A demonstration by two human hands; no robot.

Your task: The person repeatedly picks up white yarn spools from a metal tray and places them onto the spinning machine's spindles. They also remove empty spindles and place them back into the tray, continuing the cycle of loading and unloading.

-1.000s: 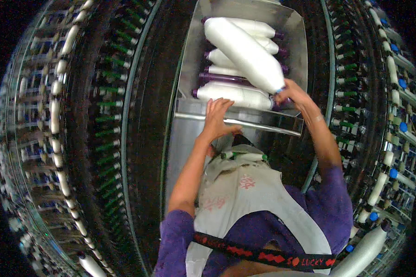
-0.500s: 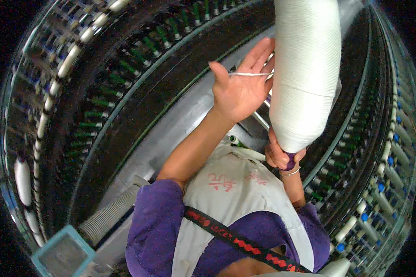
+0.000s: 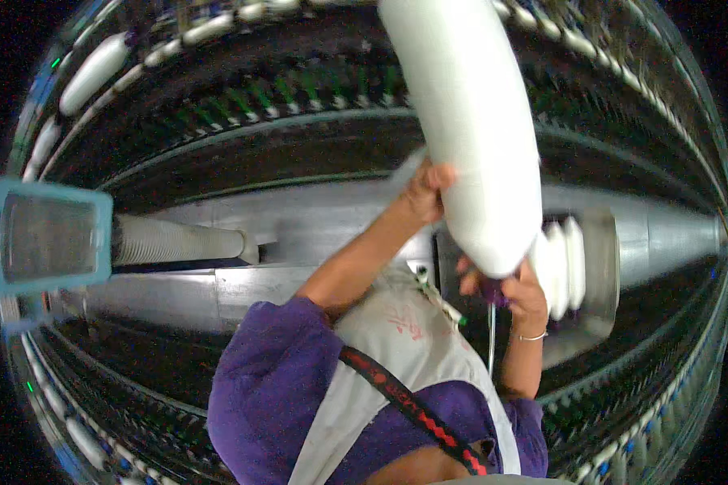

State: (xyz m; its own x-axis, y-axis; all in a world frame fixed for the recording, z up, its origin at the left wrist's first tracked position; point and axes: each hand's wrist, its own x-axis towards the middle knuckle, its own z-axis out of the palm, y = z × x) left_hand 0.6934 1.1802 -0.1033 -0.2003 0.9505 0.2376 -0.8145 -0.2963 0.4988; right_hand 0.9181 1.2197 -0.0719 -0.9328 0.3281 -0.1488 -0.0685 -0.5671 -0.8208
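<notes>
A large white roving bobbin (image 3: 481, 137) fills the upper middle, slightly tilted, its far end cut off by the top edge. My right hand (image 3: 522, 295) is closed round the purple tube end at its near tip, with the fingers partly blurred. At the bobbin's left flank, my left hand (image 3: 427, 192) has its fingers curled in and its thumb against or very near the wound roving. What lies inside those curled fingers is hidden. Small green-tipped tubes (image 3: 422, 275) show at the apron (image 3: 396, 323) on my front.
To the right, a metal bin (image 3: 615, 275) holds several white bobbins (image 3: 573, 263). A ribbed grey hose (image 3: 178, 241) and a blue-framed box (image 3: 52, 184) lie at the left. Spinning frames with rows of green tubes (image 3: 315, 93) line both sides of the grey aisle floor (image 3: 299, 214).
My left hand, earlier open with a white strand across it, has curled beside the bobbin. The view has turned, so the aisle runs sideways and the bin shows. My right hand keeps its hold.
</notes>
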